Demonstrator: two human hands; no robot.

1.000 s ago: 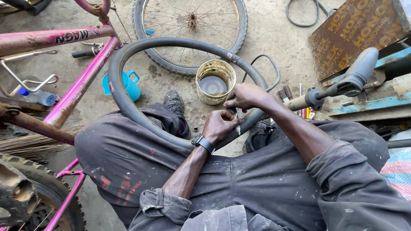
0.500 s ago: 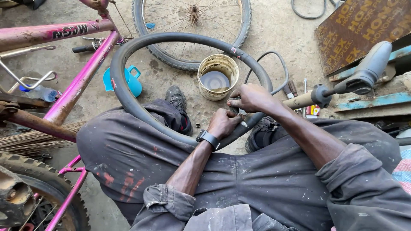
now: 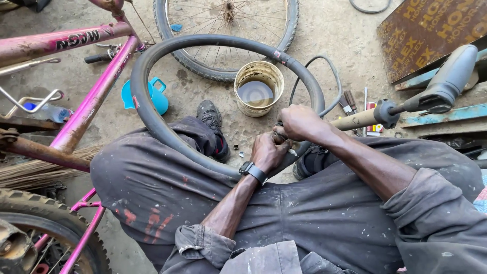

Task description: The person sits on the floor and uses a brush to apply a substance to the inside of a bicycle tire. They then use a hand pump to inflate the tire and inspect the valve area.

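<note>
Inner tube [image 3: 152,116]: unmoved across knees; left hand [image 3: 268,150] and right hand [image 3: 299,122] still pinch its valve spot together.

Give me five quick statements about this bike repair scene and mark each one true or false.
1. Both hands, the left hand and the right hand, grip the black rubber inner tube at one spot. True.
2. The round cream-coloured tin is empty. False: it holds brownish liquid.
3. The tin sits inside the loop of the tube. True.
4. The bicycle frame on the left is green. False: it is pink.
5. A black wristwatch is on the right wrist. False: it is on the left wrist.
</note>
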